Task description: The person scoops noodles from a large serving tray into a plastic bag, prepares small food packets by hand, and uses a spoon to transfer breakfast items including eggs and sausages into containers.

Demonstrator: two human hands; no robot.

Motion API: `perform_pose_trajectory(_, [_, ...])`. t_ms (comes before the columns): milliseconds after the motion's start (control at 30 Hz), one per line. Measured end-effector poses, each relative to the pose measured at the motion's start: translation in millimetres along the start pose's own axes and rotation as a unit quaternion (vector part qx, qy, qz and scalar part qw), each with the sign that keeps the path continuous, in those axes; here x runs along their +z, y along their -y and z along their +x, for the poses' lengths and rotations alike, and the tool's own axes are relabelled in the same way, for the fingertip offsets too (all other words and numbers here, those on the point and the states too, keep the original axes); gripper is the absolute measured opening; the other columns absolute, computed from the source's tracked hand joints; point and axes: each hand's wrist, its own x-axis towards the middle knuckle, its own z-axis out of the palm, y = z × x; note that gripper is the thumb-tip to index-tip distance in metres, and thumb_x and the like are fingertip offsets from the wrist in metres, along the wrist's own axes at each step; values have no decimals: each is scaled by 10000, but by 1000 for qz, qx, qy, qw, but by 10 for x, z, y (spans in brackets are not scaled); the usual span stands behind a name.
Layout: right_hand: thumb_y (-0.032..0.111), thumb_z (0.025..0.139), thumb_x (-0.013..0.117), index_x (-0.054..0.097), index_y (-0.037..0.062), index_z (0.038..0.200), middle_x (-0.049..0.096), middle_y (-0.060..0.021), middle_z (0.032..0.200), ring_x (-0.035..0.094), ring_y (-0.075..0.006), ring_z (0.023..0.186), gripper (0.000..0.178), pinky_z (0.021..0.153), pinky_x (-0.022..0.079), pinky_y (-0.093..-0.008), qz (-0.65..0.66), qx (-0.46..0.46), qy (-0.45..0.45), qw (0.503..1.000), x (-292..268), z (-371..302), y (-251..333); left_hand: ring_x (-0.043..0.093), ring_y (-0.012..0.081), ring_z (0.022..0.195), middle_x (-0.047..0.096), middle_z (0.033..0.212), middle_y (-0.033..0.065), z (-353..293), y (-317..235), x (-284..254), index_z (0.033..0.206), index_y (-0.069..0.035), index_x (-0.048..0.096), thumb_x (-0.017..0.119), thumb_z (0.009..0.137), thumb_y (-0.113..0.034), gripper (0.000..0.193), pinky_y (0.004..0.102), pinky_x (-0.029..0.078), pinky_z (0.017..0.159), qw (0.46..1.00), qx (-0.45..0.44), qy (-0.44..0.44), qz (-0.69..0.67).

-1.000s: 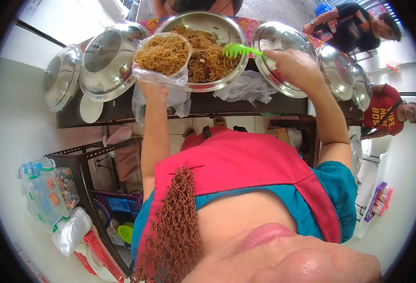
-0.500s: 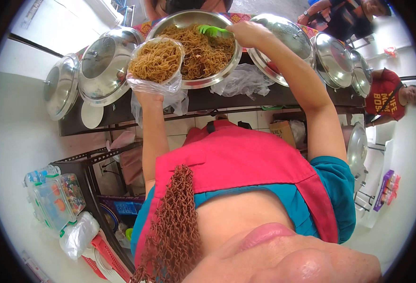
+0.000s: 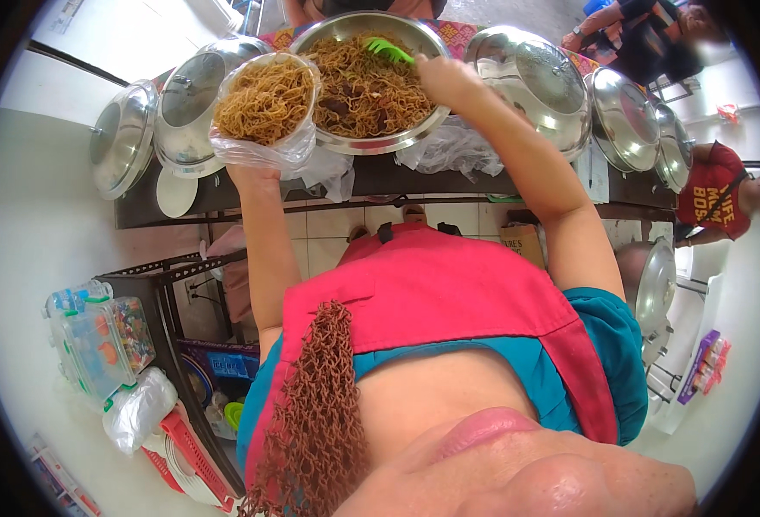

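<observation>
My left hand [image 3: 257, 174] supports a plate [image 3: 314, 99] wrapped in clear plastic from below; its fingers are mostly hidden under it. A heap of brown noodles [image 3: 265, 101] covers the plate. My right hand [image 3: 449, 84] is closed around the handle of a bright green pasta server [image 3: 389, 50]. The server's toothed head lies over the noodles [image 3: 367, 90] in a wide metal pan [image 3: 371, 145], near its far right part. Darker pieces show among those noodles. The plate overlaps the pan's left rim in view.
Metal pans with domed lids [image 3: 197, 95] [image 3: 544, 73] flank the open pan on the dark table [image 3: 475, 183]. Crumpled clear plastic [image 3: 453, 148] lies by its near rim. A white disc [image 3: 176, 192] hangs at the left edge. People [image 3: 714, 191] stand beyond and at right.
My left hand has carried the noodle plate a little left, so it overlaps less of the pan. My right hand still holds the pasta server over the noodles, slightly shifted.
</observation>
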Motion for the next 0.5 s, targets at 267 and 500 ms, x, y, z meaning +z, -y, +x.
perform_pose_trajectory(267, [47, 829, 498, 548, 199, 1267, 677, -146, 910, 671, -285, 889, 467, 767, 525, -376, -23, -82, 15, 996, -840, 14, -225, 593, 275, 1081, 551, 1244, 122, 13, -39, -3, 1241, -55, 498, 409, 982, -305, 371, 438, 551, 875, 999, 32, 4, 39])
perform_pose_trajectory(500, [109, 886, 493, 599, 230, 1211, 673, -98, 918, 686, -251, 879, 362, 696, 557, -402, -149, -197, -138, 959, -663, -69, 191, 611, 276, 1050, 566, 1214, 138, 84, 14, 55, 1244, -50, 495, 426, 977, -279, 358, 441, 561, 859, 1000, 27, 10, 6])
